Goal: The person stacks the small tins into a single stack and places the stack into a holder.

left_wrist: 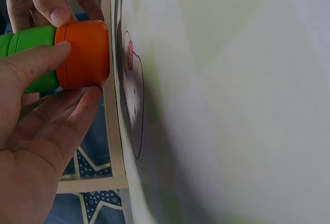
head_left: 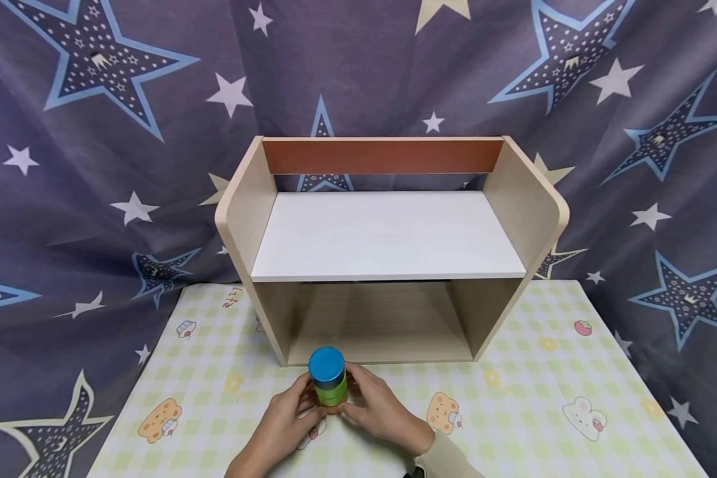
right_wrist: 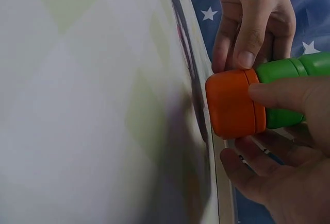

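The left hand [head_left: 281, 421] and the right hand [head_left: 379, 405] both have their grip clamped on the cylinder [head_left: 328, 378], thumbs on the near side and fingers curving round behind. Seen from the head, the left hand sits at its 8 o'clock and the right hand at its 4 o'clock. In the wrist views each thumb presses close to the seam between the orange base [left_wrist: 86, 54] and the green middle section [right_wrist: 281, 68]; the blue top [head_left: 326, 363] faces the head camera. The cylinder stands upright at the near side of the desk [head_left: 526, 392]; whether its base touches the surface is hard to tell. Just beyond it, toward 1 o'clock, is a wooden shelf unit [head_left: 388, 275] with a white upper board [head_left: 388, 232], a bare lower compartment [head_left: 382, 318] and a reddish-brown rail [head_left: 382, 156] across the back. A beige sleeve [head_left: 448, 458] shows at 4 o'clock, past the right wrist. Checked cloth with cartoon prints covers the desk, and a dark star-patterned curtain [head_left: 370, 66] hangs behind at 12 o'clock.
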Available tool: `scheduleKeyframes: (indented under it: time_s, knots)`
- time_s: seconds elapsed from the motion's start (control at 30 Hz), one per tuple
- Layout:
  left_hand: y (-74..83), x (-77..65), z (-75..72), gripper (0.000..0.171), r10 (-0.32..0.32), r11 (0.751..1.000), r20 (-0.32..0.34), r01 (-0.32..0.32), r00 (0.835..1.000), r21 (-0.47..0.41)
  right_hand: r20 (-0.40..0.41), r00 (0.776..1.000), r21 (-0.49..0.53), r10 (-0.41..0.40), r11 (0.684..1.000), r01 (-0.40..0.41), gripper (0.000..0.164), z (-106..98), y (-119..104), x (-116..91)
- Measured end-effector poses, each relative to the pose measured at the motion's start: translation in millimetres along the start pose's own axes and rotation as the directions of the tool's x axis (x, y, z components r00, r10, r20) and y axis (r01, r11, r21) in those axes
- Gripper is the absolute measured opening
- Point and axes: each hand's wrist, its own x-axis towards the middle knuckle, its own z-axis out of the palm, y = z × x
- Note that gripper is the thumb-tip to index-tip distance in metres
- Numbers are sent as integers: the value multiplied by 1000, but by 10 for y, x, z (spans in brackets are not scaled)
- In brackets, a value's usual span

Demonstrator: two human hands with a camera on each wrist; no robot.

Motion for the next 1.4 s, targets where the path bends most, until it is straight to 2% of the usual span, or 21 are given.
scheduleKeyframes:
  time_s: [0.37, 0.97, 1.17, 1.4]
  knots:
    - [62, 68, 92, 65, 36, 999, 23, -36, 999, -10, -10, 1000, 16, 15, 1000, -15, 71, -137, 20, -96]
    - [177, 221, 303, 65, 157, 987, 28, -158, 987, 27, -57, 996, 43, 67, 997, -65, 70, -353, 71, -275]
    - [216, 260, 361, 67, 168, 985, 42, -169, 985, 18, -74, 995, 32, 71, 997, -69, 68, -419, 76, -330]
    - [263, 305, 418, 67, 163, 986, 56, -164, 985, 21, -77, 991, 43, 113, 993, -109, 67, -494, 59, -386]
